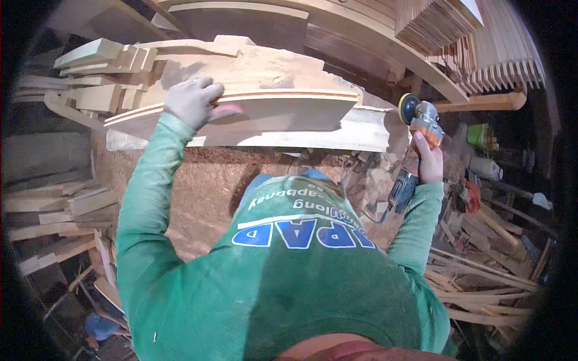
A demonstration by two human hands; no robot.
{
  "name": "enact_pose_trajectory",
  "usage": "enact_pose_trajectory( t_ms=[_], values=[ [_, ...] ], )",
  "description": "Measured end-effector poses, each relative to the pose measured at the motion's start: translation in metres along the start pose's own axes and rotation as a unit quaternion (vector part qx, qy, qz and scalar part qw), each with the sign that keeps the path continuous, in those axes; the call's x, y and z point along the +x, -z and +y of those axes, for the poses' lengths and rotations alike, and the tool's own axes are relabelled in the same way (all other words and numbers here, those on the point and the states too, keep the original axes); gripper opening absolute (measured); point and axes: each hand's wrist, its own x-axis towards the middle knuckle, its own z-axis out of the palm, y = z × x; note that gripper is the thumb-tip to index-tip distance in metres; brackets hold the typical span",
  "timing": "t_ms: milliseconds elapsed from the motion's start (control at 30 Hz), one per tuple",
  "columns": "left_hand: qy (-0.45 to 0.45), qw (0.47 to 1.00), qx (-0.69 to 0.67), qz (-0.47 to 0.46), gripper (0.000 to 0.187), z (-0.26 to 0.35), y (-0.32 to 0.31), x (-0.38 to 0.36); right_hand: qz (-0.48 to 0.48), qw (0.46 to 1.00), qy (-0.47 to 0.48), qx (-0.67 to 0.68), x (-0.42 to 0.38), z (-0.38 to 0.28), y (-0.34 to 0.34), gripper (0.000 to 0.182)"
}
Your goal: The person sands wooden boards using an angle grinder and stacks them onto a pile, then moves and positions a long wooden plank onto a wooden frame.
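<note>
My left hand, pale and dusty-looking, is closed over the upper edge of a long wooden board. The board is tilted on its long edge, its broad face toward me, above a whitish plank on the workbench. Off to the right, my right hand wraps around the body of an angle grinder. A round sanding disc with a yellow rim sits at the grinder's head, pointing up and left, apart from the board's right end. Its dark rear end and cord hang below my hand.
Wood blocks are stacked at the bench's left end. Thin slatted pieces stand at the upper right behind a curved wooden rail. Scrap strips cover the floor at right, and more offcuts lie at left.
</note>
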Motion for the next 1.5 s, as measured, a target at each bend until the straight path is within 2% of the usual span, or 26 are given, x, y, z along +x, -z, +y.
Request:
enact_pose_trajectory(
  t_ms=[33, 67, 200, 233, 267, 400, 500, 533, 600, 633, 667, 700, 800, 900, 1000, 1133, 1233, 1267, 1367, 1400, 1500],
  values=[
    [-0.003, 1.000, 0.001, 0.003, 0.056, 0.011, -0.008, 0.002, -0.008, 1.000, 0.000, 0.018, 0.000, -0.004, 0.003, 0.040],
    [-0.007, 1.000, 0.001, 0.005, 0.056, 0.022, -0.017, 0.004, -0.005, 0.998, 0.053, -0.023, 0.002, -0.007, 0.007, 0.038],
    [0.033, 0.998, -0.039, -0.029, 0.053, 0.034, -0.026, -0.001, -0.043, 0.998, 0.052, -0.004, -0.023, -0.056, -0.001, 0.035],
    [0.047, 0.997, -0.051, -0.038, 0.053, 0.031, -0.023, -0.004, -0.087, 0.995, 0.049, 0.011, -0.029, -0.066, -0.002, 0.034],
    [0.048, 0.993, -0.100, -0.045, 0.049, 0.027, -0.017, -0.008, -0.091, 0.995, 0.050, 0.005, -0.037, -0.072, 0.000, 0.034],
    [0.174, 0.973, -0.111, -0.104, 0.045, 0.001, 0.021, -0.060, -0.174, 0.983, 0.047, 0.017, -0.049, -0.092, -0.005, 0.040],
    [0.221, 0.967, -0.036, -0.118, 0.040, -0.026, 0.057, -0.090, -0.173, 0.980, 0.100, -0.022, -0.051, -0.099, -0.001, 0.039],
    [0.224, 0.968, -0.024, -0.107, 0.037, -0.029, 0.071, -0.097, -0.189, 0.980, 0.063, -0.006, -0.056, -0.107, 0.000, 0.040],
    [0.310, 0.911, -0.267, -0.053, 0.039, -0.034, 0.072, -0.117, -0.203, 0.976, 0.080, 0.001, -0.064, -0.113, -0.002, 0.041],
    [0.347, 0.855, -0.385, -0.025, 0.041, -0.029, 0.072, -0.121, -0.211, 0.974, 0.089, 0.001, -0.067, -0.117, 0.000, 0.041],
    [0.356, 0.843, -0.402, -0.033, 0.043, -0.023, 0.070, -0.121, -0.234, 0.966, 0.107, -0.031, -0.070, -0.127, -0.001, 0.041],
    [0.337, 0.857, -0.388, -0.038, 0.045, -0.020, 0.070, -0.119, -0.256, 0.956, 0.126, -0.062, -0.073, -0.137, -0.003, 0.042],
    [0.303, 0.879, -0.366, -0.040, 0.051, 0.002, 0.073, -0.112, -0.291, 0.954, 0.078, 0.001, -0.105, -0.170, -0.016, 0.044],
    [0.248, 0.906, -0.342, -0.032, 0.050, 0.014, 0.086, -0.097, -0.305, 0.948, 0.082, -0.049, -0.124, -0.198, -0.015, 0.046],
    [0.211, 0.924, -0.319, 0.008, 0.042, 0.029, 0.123, -0.097, -0.305, 0.947, 0.084, -0.048, -0.149, -0.220, -0.027, 0.046],
    [0.223, 0.936, -0.274, -0.003, 0.041, 0.037, 0.139, -0.087, -0.301, 0.939, 0.124, -0.108, -0.176, -0.242, -0.037, 0.045],
    [0.238, 0.900, -0.366, -0.012, 0.044, 0.050, 0.154, -0.077, -0.308, 0.933, 0.127, -0.137, -0.189, -0.258, -0.034, 0.046],
    [0.220, 0.907, -0.359, 0.000, 0.045, 0.052, 0.153, -0.077, -0.312, 0.932, 0.122, -0.137, -0.192, -0.264, -0.034, 0.046],
    [0.242, 0.907, -0.344, -0.021, 0.044, 0.062, 0.158, -0.076, -0.323, 0.932, 0.105, -0.127, -0.202, -0.280, -0.035, 0.046],
    [0.233, 0.905, -0.355, -0.009, 0.042, 0.049, 0.144, -0.081, -0.311, 0.935, 0.117, -0.120, -0.206, -0.274, -0.062, 0.045],
    [0.222, 0.895, -0.385, 0.027, 0.044, 0.061, 0.144, -0.077, -0.350, 0.926, 0.112, -0.090, -0.208, -0.281, -0.062, 0.045]
  ],
)
